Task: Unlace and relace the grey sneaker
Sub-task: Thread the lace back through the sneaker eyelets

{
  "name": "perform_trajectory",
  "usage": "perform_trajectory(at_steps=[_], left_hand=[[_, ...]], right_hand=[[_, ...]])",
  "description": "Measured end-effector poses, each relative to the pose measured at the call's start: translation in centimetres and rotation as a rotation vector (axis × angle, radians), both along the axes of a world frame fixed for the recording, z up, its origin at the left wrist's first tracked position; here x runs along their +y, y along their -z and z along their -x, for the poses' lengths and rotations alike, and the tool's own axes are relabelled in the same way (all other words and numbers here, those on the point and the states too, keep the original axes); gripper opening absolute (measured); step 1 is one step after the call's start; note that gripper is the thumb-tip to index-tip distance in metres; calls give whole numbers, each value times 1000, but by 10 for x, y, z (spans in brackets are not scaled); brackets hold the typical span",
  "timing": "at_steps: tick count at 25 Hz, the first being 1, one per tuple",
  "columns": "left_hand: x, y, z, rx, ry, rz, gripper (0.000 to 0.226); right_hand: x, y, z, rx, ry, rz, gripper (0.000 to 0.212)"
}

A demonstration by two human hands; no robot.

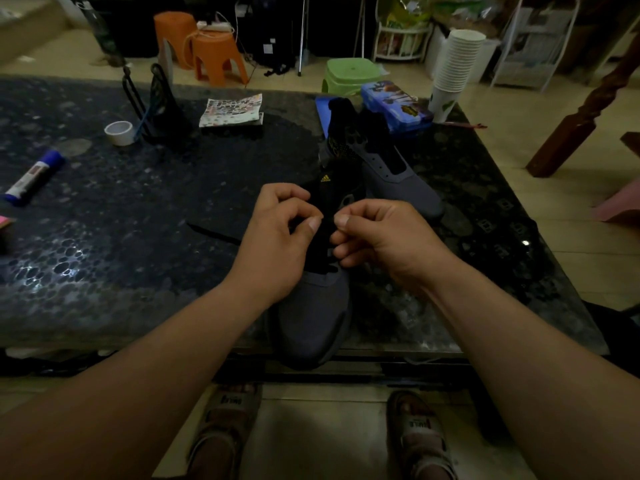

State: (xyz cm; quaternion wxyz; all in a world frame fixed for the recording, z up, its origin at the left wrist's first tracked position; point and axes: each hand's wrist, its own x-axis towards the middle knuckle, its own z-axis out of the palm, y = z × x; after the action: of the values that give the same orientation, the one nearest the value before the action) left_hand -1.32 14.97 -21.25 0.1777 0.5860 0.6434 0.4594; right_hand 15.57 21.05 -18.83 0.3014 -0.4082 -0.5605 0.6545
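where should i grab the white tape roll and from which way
Take the tape roll by its wall, from above: it lies flat on the table with its open core facing up, so a thumb can drop into the core and fingers close on the outside. Favour the near-left side of the ring, since the black wire holder stands close on its right.

Lacing (pixel 327 244) of the grey sneaker (pixel 311 317) dark, half hidden behind left hand (pixel 273 240) and right hand (pixel 381 237)

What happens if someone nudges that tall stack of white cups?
The stack of paper cups would probably tip: it is tall and narrow. Seemingly paper, it is likely light. It stands near the table edge, so it might fall off.
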Motion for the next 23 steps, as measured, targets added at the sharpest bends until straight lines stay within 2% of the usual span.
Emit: perform_trajectory(at_steps=[2, 7, 9, 11, 13, 16, 18, 21, 23], left_hand=[[0, 0, 2, -3, -2, 6, 12], [-1, 3, -4, 57, -25, -44, 5], [-4, 2, -6, 159, -65, -34, 5], [-6, 1, -3, 220, -78, -28, 10], [-8, 0, -1, 238, -48, -33, 11], [-8, 1, -3, 283, -29, -20, 12], [-8, 1, -7, 293, -47, -16, 12], [-10, 2, -9, 313, -49, -17, 14], [-11, 3, -10, 312, -48, -24, 15]], right_hand=[[-1, 1, 2, -61, 8, -71, 10], [-4, 0, 8, -412, 64, -390, 18], [-1, -6, -2, -493, 91, -439, 19], [5, -10, -19, -515, 159, -390, 22], [11, -10, -30, -346, 250, -209, 24], [10, -6, -20, 123, 350, 134, 16], [5, -5, -12, 324, 378, 285, 14], [-3, -2, -8, 375, 313, 284, 14], [-8, 2, -5, 272, 295, 205, 16]])
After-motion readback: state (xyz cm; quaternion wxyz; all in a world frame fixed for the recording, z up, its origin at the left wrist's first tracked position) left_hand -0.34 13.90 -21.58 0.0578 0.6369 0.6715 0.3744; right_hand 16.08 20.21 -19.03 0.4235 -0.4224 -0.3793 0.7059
